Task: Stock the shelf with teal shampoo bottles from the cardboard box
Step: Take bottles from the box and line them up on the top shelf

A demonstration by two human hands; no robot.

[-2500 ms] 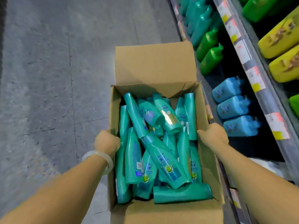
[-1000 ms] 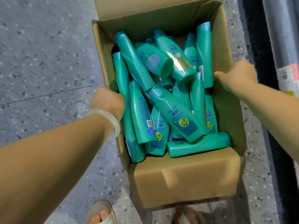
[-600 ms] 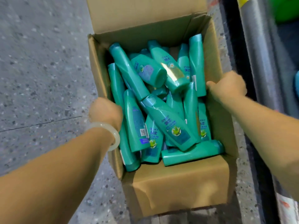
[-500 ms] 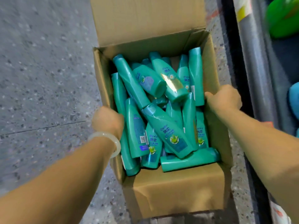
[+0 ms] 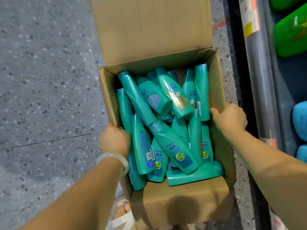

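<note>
An open cardboard box [image 5: 149,39] sits low over the grey floor, its far flap standing up. Inside lie several teal shampoo bottles [image 5: 172,146], piled loosely on their sides and crossing one another. My left hand [image 5: 114,140], with a pale bangle on the wrist, grips the box's left wall. My right hand [image 5: 230,118] grips the right wall, thumb inside the rim. The shelf [image 5: 260,80] runs along the right edge of the view, its grey front rail carrying price tags.
Green bottles [image 5: 290,30] and blue bottles [image 5: 299,120] lie on the shelf at right. Speckled grey floor [image 5: 46,80] spreads to the left. A sandalled foot [image 5: 123,214] shows under the box's near left corner.
The box, held by both hands throughout, has come down close to the floor beside the shelf's bottom rail. The view has tilted downward, so the upper shelves have left the frame.
</note>
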